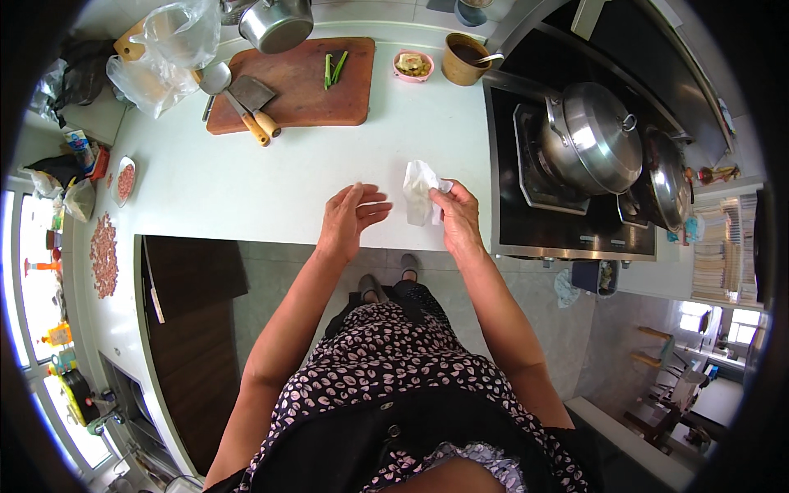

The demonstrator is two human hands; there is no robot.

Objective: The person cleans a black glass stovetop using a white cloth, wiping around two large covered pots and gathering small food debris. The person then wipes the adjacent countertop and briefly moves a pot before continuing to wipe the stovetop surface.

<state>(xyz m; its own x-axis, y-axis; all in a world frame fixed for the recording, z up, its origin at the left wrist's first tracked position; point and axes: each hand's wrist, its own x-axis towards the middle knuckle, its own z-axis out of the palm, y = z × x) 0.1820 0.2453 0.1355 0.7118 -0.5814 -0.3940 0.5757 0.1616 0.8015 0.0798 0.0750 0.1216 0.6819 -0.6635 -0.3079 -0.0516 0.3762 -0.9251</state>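
Observation:
A crumpled white paper tissue (421, 192) hangs from my right hand (457, 212), pinched between thumb and fingers above the front of the white countertop (296, 185). My left hand (352, 219) is raised to the left of the tissue, fingers spread a little and holding nothing. A gap separates it from the tissue. Farther back on the counter lies a wooden cutting board (308, 105) with green scallion pieces (335, 69). A cleaver (256, 98) and a metal spatula (225, 86) rest across the board's left side, their wooden handles pointing towards me.
A gas stove (508, 228) with a lidded steel pot (585, 142) and a lidded wok (666, 179) stands right. Behind are a pink bowl of food (413, 66) and a brown pot (463, 60) holding dark liquid. Peanuts lie loose (104, 256) and in a dish (125, 180) at left.

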